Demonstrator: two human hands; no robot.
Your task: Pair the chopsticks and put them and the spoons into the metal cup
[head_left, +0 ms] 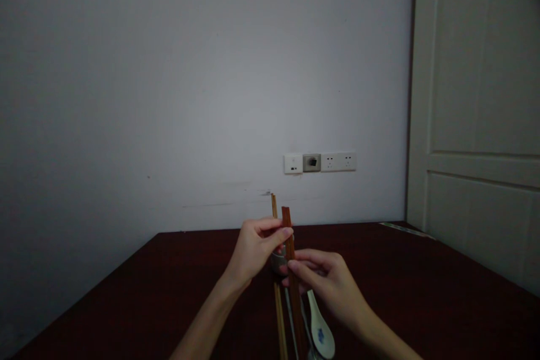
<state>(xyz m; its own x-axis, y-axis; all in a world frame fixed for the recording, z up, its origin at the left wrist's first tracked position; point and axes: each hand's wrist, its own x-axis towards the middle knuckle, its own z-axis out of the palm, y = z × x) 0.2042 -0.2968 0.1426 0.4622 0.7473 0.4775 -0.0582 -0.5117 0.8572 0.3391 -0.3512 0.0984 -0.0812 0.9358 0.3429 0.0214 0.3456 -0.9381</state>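
Observation:
Both hands grip a pair of reddish-brown wooden chopsticks (296, 309), tilted up in front of me. My left hand (258, 244) pinches them near the upper end between thumb and fingers. Lower down, my right hand (327, 275) closes on the same chopsticks from the right. Behind the fingers is a greyish round container (277, 262), partly hidden, with lighter chopsticks (274, 205) rising by it. More light wooden chopsticks (280, 323) lie below, beside a thin metal utensil (291, 323) whose kind I cannot make out. A white soup spoon (321, 332) with a blue mark lies right of these.
The dark red table (189, 287) reaches back to a pale wall (169, 95). Sockets and switches (338, 161) are set in that wall. A white panelled door (481, 208) stands at the right. A thin pale strip (407, 229) lies at the table's far right edge.

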